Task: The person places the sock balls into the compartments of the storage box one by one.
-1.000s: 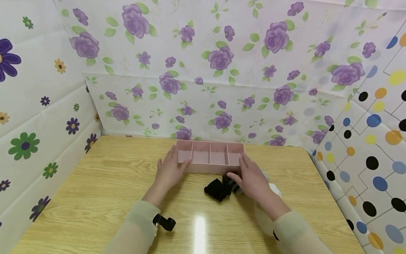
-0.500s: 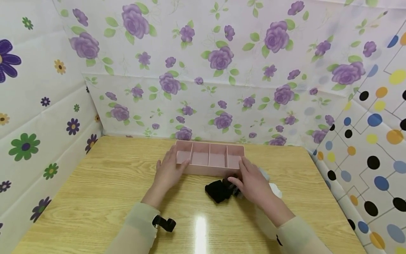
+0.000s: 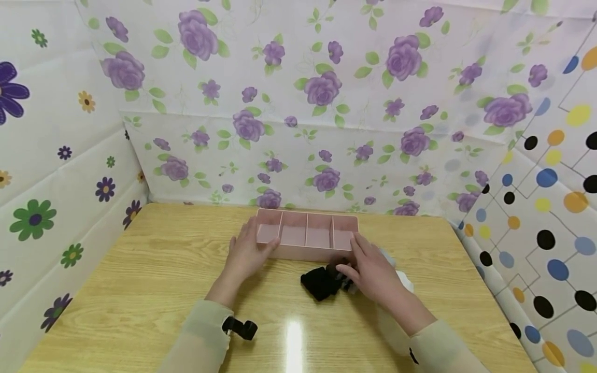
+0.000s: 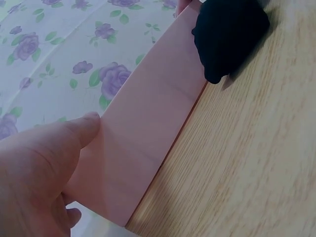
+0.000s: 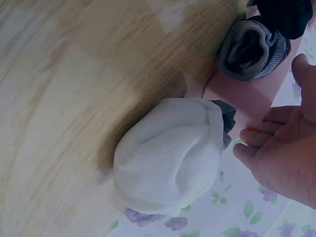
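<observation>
A pink box [image 3: 298,253] divided into compartments stands on the table, its inside bare. My left hand [image 3: 244,254] grips its left end, the thumb [image 4: 89,127] at the front wall's top edge and the fingers round the side. At the right end, the fingertips of my right hand [image 3: 375,272] touch the box, while the thumb stands apart from it. A balled black sock [image 3: 320,283] lies before the box. Beside it, partly under my right hand, is a rolled grey-and-black sock [image 5: 279,54]. A balled white sock [image 5: 168,153] lies past the right hand, with a darker sock [image 5: 226,117] behind it.
The wooden table [image 3: 186,269] carries everything. Behind the box rises a flowered cloth wall [image 3: 289,150], with a dotted cloth [image 3: 536,207] to the right and another flowered cloth [image 3: 84,202] to the left. A black wrist mount [image 3: 241,328] sits on the left sleeve.
The box has shifted slightly toward me, both hands staying at its ends. The black sock has moved slightly toward me. The head view has tilted a little.
</observation>
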The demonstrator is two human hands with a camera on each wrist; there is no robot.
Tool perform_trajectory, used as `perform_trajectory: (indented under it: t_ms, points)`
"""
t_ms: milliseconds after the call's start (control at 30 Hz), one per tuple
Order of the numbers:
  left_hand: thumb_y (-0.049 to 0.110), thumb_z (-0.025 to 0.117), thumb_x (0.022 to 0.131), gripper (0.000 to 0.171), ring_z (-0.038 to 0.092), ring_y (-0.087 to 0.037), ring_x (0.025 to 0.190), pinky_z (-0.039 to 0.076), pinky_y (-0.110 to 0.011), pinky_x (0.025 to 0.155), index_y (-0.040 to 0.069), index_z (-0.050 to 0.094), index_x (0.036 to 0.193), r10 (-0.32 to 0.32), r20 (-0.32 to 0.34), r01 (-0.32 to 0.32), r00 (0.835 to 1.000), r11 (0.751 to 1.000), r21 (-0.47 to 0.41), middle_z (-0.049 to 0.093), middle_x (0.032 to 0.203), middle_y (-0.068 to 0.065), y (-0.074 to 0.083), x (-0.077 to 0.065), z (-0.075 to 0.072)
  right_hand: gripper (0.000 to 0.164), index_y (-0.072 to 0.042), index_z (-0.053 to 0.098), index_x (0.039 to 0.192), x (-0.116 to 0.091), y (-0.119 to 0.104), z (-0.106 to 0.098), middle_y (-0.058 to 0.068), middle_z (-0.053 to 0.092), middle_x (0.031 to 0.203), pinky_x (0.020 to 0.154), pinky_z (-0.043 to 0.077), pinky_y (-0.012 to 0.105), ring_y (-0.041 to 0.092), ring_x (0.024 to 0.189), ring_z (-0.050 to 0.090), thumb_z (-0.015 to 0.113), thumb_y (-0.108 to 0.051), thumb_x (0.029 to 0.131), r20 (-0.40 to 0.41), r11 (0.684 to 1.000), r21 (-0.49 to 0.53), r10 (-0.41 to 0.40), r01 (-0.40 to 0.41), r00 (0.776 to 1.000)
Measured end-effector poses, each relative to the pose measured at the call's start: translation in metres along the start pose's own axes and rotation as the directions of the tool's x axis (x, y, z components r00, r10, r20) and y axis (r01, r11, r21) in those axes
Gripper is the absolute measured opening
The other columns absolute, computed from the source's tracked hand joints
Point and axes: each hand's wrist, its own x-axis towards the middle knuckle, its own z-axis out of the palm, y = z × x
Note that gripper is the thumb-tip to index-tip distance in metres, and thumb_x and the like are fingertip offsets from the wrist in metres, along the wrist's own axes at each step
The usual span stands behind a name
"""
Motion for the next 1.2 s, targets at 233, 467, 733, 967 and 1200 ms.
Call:
perform_trajectory:
  t_ms: [233,467,733,967,1200]
  points:
    - [0.056,0.062,0.111,0.105,0.014,-0.046,0.167,0.006,-0.071,0.131,-0.002,0.002,0.175,0.032,0.012,-0.031,0.999,0.998,-0.055,0.015,0.18,-0.029,-0.001,0.001,0.001,0.088,0.006,0.028,0.171,-0.005,0.002,-0.003,0.028,0.025,0.178,0.125,0.034,0.067,0.054,0.157,0.034,0.066,-0.046,0.111,-0.005,1.0,0.031,-0.001,0.001,1.0]
    - [0.056,0.062,0.111,0.106,0.015,-0.047,0.166,0.006,-0.072,0.131,-0.001,0.0,0.175,0.026,0.028,-0.024,0.999,0.997,-0.076,0.015,0.179,-0.031,-0.002,0.0,0.002,0.085,0.005,0.033,0.17,-0.009,0.01,-0.002,0.03,0.032,0.174,0.122,0.037,0.07,0.057,0.153,0.04,0.068,-0.046,0.11,-0.083,0.999,0.034,-0.012,0.015,0.997]
    - [0.057,0.061,0.111,0.106,0.016,-0.048,0.166,0.007,-0.075,0.129,-0.003,0.002,0.175,0.029,0.032,-0.027,0.999,0.998,-0.06,0.016,0.179,-0.031,-0.006,-0.001,0.001,0.083,0.006,0.036,0.169,-0.023,0.025,-0.008,0.031,0.037,0.171,0.123,0.036,0.069,0.054,0.153,0.041,0.07,-0.043,0.11,-0.105,1.0,-0.005,-0.008,0.007,0.994]
    - [0.055,0.062,0.111,0.105,0.017,-0.047,0.166,0.007,-0.073,0.13,-0.002,0.002,0.175,0.03,0.024,-0.028,0.999,0.996,-0.08,0.016,0.179,-0.03,-0.006,0.0,-0.001,0.081,0.005,0.037,0.168,-0.034,0.042,-0.018,0.03,0.04,0.17,0.124,0.032,0.07,0.054,0.152,0.042,0.066,-0.045,0.112,-0.086,0.999,-0.025,0.022,-0.025,0.996]
    - [0.058,0.062,0.11,0.105,0.019,-0.045,0.166,0.009,-0.073,0.13,0.0,0.003,0.176,0.032,0.014,-0.031,0.999,0.997,-0.077,0.019,0.179,-0.029,-0.003,0.001,0.001,0.086,0.003,0.035,0.17,-0.046,0.058,-0.026,0.029,0.038,0.171,0.122,0.033,0.073,0.056,0.152,0.04,0.064,-0.053,0.111,-0.062,0.997,0.018,0.082,-0.081,0.995]
